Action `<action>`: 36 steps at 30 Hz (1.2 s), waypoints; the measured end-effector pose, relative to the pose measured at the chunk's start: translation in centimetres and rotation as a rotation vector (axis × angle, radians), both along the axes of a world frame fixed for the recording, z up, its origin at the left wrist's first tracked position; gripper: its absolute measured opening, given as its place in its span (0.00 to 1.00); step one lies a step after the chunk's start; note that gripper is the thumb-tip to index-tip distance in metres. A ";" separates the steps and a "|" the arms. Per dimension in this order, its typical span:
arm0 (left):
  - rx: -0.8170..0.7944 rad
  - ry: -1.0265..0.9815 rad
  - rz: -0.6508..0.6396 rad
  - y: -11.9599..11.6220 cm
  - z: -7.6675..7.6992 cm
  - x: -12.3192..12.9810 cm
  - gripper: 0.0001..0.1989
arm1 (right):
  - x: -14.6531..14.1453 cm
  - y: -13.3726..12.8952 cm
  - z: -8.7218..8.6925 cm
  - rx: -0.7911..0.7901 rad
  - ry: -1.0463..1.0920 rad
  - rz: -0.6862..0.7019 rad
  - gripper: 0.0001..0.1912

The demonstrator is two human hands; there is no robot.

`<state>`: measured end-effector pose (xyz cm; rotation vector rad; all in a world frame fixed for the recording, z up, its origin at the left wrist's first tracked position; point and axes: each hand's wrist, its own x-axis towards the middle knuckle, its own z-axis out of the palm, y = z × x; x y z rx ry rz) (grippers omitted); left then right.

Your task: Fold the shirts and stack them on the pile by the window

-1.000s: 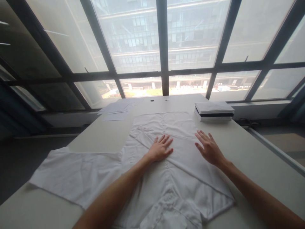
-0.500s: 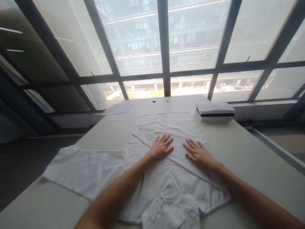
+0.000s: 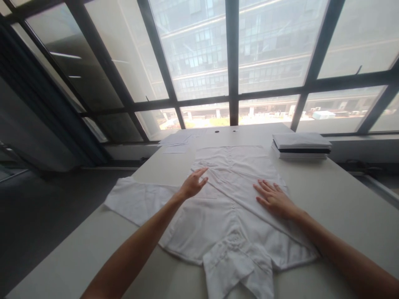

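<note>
A white shirt lies spread on the table, its collar toward me and its hem toward the window. One sleeve stretches out to the left; the cloth on the right side is creased along a diagonal fold. My right hand rests flat on the right half of the shirt with its fingers spread. Over the left half is my left hand, thumb apart from the fingers and nothing in it. Whether it touches the cloth I cannot tell.
The white table runs up to a large window. A folded stack of white and black cloth sits at the back right. White paper sheets lie at the back left. A dark curtain hangs at the left.
My left hand has moved left off the middle of the shirt and looks lifted. The right hand stays flat on the cloth. The view has turned left.
</note>
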<state>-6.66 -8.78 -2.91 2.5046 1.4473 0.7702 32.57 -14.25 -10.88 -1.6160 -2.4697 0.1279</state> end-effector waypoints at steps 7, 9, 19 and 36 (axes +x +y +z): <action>0.018 0.097 0.578 -2.3 -0.5 -13.5 0.23 | 0.5 0.2 -1.0 0.031 0.015 0.009 0.34; 0.023 0.110 0.725 -3.0 -0.5 -17.4 0.22 | 0.8 0.4 -1.5 0.035 0.017 0.014 0.35; -0.043 0.094 1.302 -7.1 -1.7 -29.1 0.29 | 2.7 1.5 -4.1 0.068 0.056 0.047 0.34; 0.297 0.084 0.617 -6.5 1.3 -17.9 0.31 | 1.4 2.5 -1.5 0.200 0.328 0.112 0.28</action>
